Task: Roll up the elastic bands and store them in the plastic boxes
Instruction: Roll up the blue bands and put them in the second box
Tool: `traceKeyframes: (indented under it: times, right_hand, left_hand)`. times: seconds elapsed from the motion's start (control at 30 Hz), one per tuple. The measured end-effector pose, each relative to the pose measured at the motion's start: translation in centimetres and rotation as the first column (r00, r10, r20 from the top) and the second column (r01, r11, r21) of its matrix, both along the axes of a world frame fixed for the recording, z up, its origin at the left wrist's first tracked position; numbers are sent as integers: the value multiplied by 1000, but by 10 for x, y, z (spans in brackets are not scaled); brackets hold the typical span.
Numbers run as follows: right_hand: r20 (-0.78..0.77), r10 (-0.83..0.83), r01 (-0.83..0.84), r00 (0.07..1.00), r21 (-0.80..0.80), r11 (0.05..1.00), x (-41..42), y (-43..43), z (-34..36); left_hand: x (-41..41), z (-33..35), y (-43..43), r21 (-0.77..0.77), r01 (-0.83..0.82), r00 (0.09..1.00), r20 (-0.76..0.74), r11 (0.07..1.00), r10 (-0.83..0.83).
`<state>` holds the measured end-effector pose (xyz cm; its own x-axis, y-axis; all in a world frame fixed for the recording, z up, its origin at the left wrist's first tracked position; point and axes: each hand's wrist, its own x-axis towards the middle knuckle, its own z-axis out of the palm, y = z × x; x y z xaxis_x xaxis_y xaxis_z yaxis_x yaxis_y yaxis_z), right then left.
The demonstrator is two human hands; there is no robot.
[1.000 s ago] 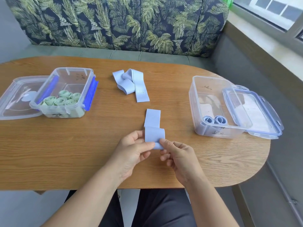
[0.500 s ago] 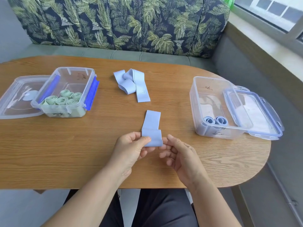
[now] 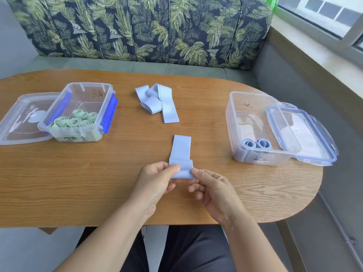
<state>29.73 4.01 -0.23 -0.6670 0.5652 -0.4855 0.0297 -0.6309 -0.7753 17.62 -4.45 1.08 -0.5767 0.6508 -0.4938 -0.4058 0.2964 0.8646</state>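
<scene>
A pale blue elastic band (image 3: 181, 152) lies partly rolled at the table's near middle. My left hand (image 3: 155, 181) pinches the roll's left end and my right hand (image 3: 214, 188) pinches its right end; the flat tail stretches away from me on the wood. A loose heap of blue bands (image 3: 159, 102) lies farther back. The clear plastic box on the right (image 3: 235, 122) holds two blue rolls (image 3: 256, 143). The clear box on the left (image 3: 106, 99) holds several green rolls (image 3: 75, 120).
A blue-rimmed lid (image 3: 318, 138) leans on the right box. Another clear lid (image 3: 17, 122) lies left of the left box. The wooden table (image 3: 78, 177) curves off at the right; a leaf-patterned sofa back (image 3: 147, 28) stands behind it.
The roll has grown by a turn and the flat tail has shortened. My right fingers let go briefly, then pinched the roll's right end again.
</scene>
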Motion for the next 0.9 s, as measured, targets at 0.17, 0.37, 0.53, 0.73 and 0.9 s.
traceKeyframes:
  times: [0.17, 0.37, 0.53, 0.73, 0.9]
  right_hand:
    - [29, -8, 8, 1000, -6, 1000, 2, 1, 1]
    - [116, 19, -24, 993, 46, 999, 6, 3, 3]
    - [125, 26, -35, 992, 69, 997, 8, 2, 3]
    - [21, 48, -49, 999, 70, 996, 12, 5, 3]
    - [10, 30, -31, 999, 116, 993, 11, 2, 1]
  left_hand:
    - [-3, 1, -4, 110, 10, 985, 171, 994, -29]
    - [-2, 1, -10, 84, 121, 993, -17, 989, -120]
    - [2, 1, -10, 66, 102, 988, -126, 993, -93]
    - [1, -1, -11, 30, 60, 984, -169, 998, -54]
    - [2, -2, -11, -25, 83, 969, -231, 996, -86]
